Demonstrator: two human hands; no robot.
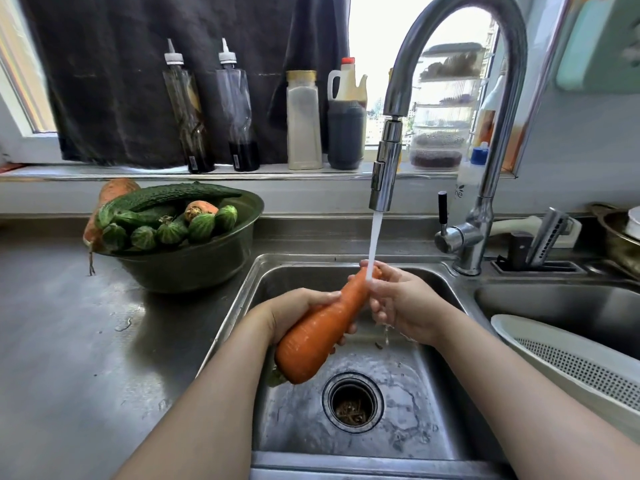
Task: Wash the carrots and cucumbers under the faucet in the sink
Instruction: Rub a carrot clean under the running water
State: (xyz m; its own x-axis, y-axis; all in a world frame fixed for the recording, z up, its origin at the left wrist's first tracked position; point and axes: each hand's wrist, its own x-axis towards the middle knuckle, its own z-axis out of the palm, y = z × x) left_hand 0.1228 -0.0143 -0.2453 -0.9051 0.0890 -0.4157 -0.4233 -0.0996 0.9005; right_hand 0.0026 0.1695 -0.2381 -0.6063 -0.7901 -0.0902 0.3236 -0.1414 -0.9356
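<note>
The left hand (pixel 301 315) grips the carrot (pixel 322 330) slanted so its tip, pinched in the right hand (pixel 401 303), meets the stream (pixel 375 237) above.

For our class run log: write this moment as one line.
step: rinse carrot | left hand: grips carrot | right hand: holds tip | faucet: running | bowl: cucumbers waiting

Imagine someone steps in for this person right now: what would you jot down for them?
Left hand grips the thick end of one carrot over the sink. Right hand holds its thin end under the running faucet.
The green bowl on the counter holds the cucumbers and at least two more carrots.
Done: this carrot is wet, mid-rinse.
Left: finish it, then wash what lies in the bowl.
</note>
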